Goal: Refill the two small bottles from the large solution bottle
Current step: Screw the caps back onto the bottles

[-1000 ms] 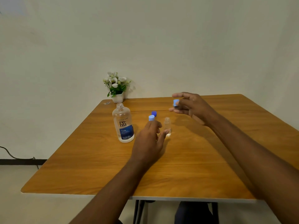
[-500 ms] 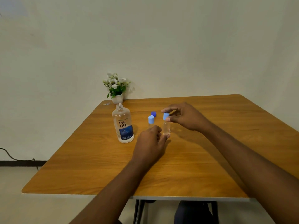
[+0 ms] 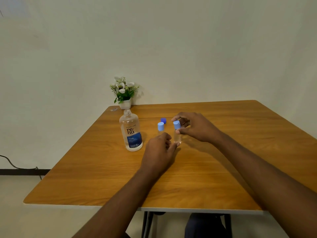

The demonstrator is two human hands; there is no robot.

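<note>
The right hand [image 3: 197,127] pinches a light blue cap [image 3: 176,124] between thumb and forefinger, the gap only as wide as the cap; the other fingers curl loosely behind it. The cap sits tilted on the neck of a small clear bottle [image 3: 177,137] directly under those fingertips. Whether it is threaded on cannot be told.

The left hand [image 3: 160,152] has its fingers bent narrow around the base of the same bottle, the fingertips touching its lower part where it meets the table [image 3: 223,169]. The hand's back hides how fully they wrap.

Just left of the right fingertips stands the second small bottle [image 3: 160,127], upright and wearing its own light blue cap, its body partly hidden behind the left knuckles. Just beyond it lies a darker blue cap [image 3: 163,120] on the wood. Further left of the left fingers, apart from them, stands the large bottle [image 3: 131,133], upright, uncapped, with clear liquid and a blue label.

The table is orange-brown wood grain with a pale edge. At its far left corner, well beyond both hands, sits a white pot of white flowers [image 3: 124,93] against a plain pale wall. A dark cable [image 3: 17,166] runs along the floor at the left.
</note>
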